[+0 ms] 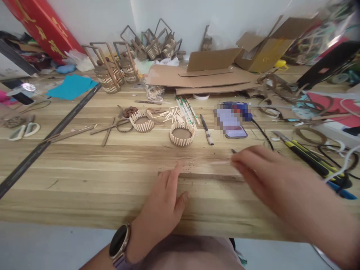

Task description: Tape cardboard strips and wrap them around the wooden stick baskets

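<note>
My left hand [164, 206], with a watch on its wrist, lies on the wooden table [84, 180]; its forefinger presses on the left end of a thin brown strip [208, 175]. My right hand [258, 168] is blurred by motion just right of the strip, fingers drawn together around a thin pale stick [221, 162] pointing left. Two small round baskets of upright sticks, one [182, 134] with a brown cardboard base and another [141, 120] to its left, stand beyond the hands. Loose sticks [176, 114] lie behind them.
A phone [233, 122], a blue glue gun [239, 108] and a small knife [206, 129] lie at mid table. A yellow-black cutter [306, 155] sits right, scissors [24, 129] and a long metal ruler [50, 137] left. Cardboard sheets [202, 77] and finished handled baskets [112, 71] fill the back.
</note>
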Demonstrator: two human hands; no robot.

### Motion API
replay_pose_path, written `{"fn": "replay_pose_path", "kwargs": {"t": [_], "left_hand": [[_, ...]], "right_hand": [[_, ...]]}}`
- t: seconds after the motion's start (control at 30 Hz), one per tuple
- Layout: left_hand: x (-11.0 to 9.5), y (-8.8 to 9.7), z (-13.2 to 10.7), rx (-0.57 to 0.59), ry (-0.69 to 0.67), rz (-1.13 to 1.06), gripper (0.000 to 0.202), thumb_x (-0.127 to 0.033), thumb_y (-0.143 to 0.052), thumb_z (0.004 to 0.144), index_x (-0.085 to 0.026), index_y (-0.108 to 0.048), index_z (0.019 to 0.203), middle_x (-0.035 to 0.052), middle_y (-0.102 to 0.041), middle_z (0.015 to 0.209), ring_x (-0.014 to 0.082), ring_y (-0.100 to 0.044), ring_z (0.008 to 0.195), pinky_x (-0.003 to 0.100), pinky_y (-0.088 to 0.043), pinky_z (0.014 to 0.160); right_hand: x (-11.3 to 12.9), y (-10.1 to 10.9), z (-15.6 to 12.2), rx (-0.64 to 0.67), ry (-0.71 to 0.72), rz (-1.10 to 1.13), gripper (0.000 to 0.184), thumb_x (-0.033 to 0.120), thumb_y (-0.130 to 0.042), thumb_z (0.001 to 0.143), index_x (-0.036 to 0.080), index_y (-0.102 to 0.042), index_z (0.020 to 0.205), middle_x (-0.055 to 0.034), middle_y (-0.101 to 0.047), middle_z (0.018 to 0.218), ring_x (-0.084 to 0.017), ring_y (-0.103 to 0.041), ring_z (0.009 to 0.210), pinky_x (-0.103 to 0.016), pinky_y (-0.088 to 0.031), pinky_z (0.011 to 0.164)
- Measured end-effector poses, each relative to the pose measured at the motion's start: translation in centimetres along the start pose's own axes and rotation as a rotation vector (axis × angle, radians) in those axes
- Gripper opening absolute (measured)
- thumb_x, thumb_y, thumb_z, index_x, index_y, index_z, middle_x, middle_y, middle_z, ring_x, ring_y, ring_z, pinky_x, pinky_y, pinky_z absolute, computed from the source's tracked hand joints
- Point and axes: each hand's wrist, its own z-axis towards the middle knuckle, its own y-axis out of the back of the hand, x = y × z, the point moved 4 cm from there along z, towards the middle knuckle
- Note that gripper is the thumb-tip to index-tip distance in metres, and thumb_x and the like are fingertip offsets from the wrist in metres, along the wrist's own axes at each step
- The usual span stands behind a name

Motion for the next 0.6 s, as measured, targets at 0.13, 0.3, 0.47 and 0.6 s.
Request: {"fn": "replay_pose_path", "kwargs": {"t": [0.13,0.3,0.47,0.6], "left_hand": [[-0.4,-1.9,-0.4,0.123,-0.152,0.300,0.037,-0.023,-0.048,0.096,-0.002,-0.052,0.126,0.0215,-0.062,0.123,0.0321,-0.054,0.120,0.048,-0.041,0.103],[-1.3,-3.5,-1.2,0.174,-0.200,0.453,0.047,-0.033,-0.053,0.094,-0.001,-0.052,0.130,0.0247,-0.054,0.136,0.0373,-0.046,0.130,0.049,-0.040,0.105],[-1.3,-3.5,-1.7,0.222,-0.170,0.406,0.055,-0.038,-0.055,0.093,-0.006,-0.045,0.137,0.0207,-0.050,0.141,0.0355,-0.043,0.133,0.048,-0.039,0.108],[-0.8,-3.1,-2.1,0.212,-0.164,0.362,0.055,-0.042,-0.052,0.094,-0.008,-0.047,0.136,0.0179,-0.044,0.148,0.0341,-0.039,0.137,0.046,-0.036,0.112]], "right_hand": [[-2.6,2.5,1.0,0.050,-0.091,0.055,0.041,0.058,-0.035,0.092,0.028,-0.059,0.078,-0.0079,-0.062,0.073,-0.021,-0.053,0.052,-0.033,-0.032,0.045],[0.0,-1.7,3.1,0.731,-0.160,0.545,0.035,0.053,-0.050,0.084,0.025,-0.058,0.066,0.0012,-0.052,0.054,-0.014,-0.044,0.048,-0.025,-0.032,0.043],[3.4,-7.3,5.4,0.885,-0.163,0.794,0.021,0.038,-0.054,0.080,0.021,-0.058,0.069,0.0036,-0.055,0.060,-0.012,-0.048,0.056,-0.023,-0.038,0.052],[4.0,-9.6,6.0,0.869,-0.156,0.765,0.018,0.033,-0.055,0.081,0.019,-0.060,0.070,0.0020,-0.060,0.060,-0.013,-0.052,0.057,-0.024,-0.040,0.054]]}}
